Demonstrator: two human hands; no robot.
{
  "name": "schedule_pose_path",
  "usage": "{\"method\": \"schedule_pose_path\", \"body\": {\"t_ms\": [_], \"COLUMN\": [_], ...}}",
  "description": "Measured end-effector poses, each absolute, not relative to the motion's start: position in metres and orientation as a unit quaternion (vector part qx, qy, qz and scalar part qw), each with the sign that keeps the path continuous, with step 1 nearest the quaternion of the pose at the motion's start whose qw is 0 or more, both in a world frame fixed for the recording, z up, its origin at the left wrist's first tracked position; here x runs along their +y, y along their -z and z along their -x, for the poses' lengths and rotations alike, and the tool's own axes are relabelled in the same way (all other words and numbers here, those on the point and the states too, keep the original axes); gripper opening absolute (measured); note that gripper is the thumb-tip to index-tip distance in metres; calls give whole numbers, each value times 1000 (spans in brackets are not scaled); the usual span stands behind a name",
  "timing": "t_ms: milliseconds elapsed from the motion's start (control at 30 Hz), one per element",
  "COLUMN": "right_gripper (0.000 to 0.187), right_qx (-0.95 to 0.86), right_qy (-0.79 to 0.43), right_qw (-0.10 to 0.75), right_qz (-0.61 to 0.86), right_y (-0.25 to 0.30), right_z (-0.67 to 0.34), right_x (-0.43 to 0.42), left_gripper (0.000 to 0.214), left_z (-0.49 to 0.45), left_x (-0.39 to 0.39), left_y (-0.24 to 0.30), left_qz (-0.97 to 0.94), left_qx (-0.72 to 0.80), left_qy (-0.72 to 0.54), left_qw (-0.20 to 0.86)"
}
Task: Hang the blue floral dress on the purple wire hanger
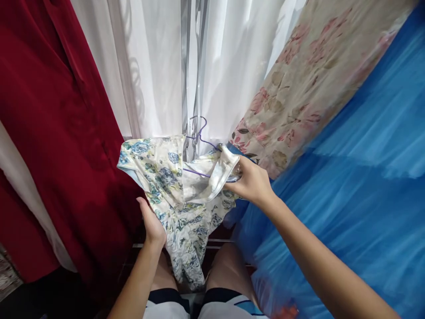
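Note:
A cream blouse or dress (195, 221) with blue and green flowers hangs bunched in front of me, its neckline gaping. Inside the neckline runs a thin purple hanger (203, 128); its hook stands up above the cloth. My right hand (250, 179) is closed on the garment's shoulder edge at the right, the pale lining turned outward beside the fingers. At the lower left, my left hand (153, 225) lies against the garment's side. Its thumb is stretched out, apart from the cloth, while the other fingers are hidden behind the fabric.
Dark red cloth (76, 124) hangs on the left and white curtains (152, 66) at the back, with metal poles (194, 53) between them. To the right hang a beige floral fabric (282, 106) and blue tulle (332, 195). My legs (229, 270) are below the garment.

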State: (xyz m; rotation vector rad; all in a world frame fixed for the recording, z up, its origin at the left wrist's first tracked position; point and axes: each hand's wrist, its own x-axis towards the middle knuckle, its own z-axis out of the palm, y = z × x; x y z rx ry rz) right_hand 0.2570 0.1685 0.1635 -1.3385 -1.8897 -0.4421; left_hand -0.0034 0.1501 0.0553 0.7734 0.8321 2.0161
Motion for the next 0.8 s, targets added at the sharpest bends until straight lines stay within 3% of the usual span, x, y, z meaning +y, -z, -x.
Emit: {"method": "schedule_pose_path", "body": {"t_ms": [100, 367, 500, 633, 700, 800], "right_gripper": [58, 82, 63, 15, 12, 21], "right_qx": [-781, -799, -790, -679, -673, -674], "right_qy": [176, 198, 164, -54, -236, -378], "right_qw": [369, 339, 454, 624, 574, 500], "right_qz": [472, 455, 378, 384, 403, 391], "right_y": [-170, -170, -134, -50, -13, 7], "right_z": [-253, -265, -259, -220, -198, -175], "right_x": [162, 151, 137, 104, 92, 88], "left_gripper": [52, 44, 36, 33, 30, 28], "left_z": [-1, -25, -28, -31, -32, -31], "left_x": [138, 125, 113, 96, 90, 83], "left_y": [-41, -17, 3, 25, 24, 11], "left_qz": [-263, -287, -256, -275, -318, -373], "left_qx": [363, 417, 468, 507, 506, 505], "left_qy": [-802, -759, -719, -673, -658, -644], "left_qw": [395, 409, 445, 464, 458, 437]}}
